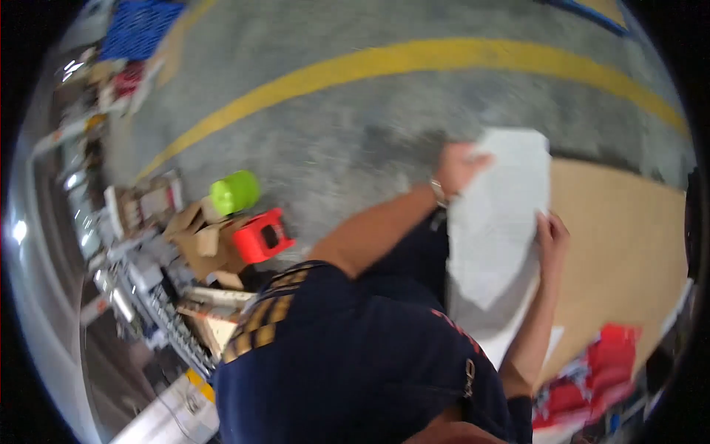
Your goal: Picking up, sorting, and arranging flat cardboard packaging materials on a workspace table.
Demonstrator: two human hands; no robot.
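Observation:
A white sheet (499,200) with cut-looking upper corners is held up in front of me; blur hides whether it is paper, foam or board. At its upper left edge my left hand (457,169) is closed, a band around the wrist. Lower down, my right hand (553,235) pinches the opposite edge with its fingertips. More white material (499,337) lies below the sheet, partly shaded by it. Beside my right hand spreads a large brown cardboard surface (621,237).
Red and white packages (599,377) sit at the cardboard's near end. On the left are a lime-green container (235,192), a red-orange plastic piece (263,236), an opened carton (198,240) and cluttered metal parts (159,311). A yellow line (414,55) crosses the concrete floor; a blue pallet (140,29) lies far left.

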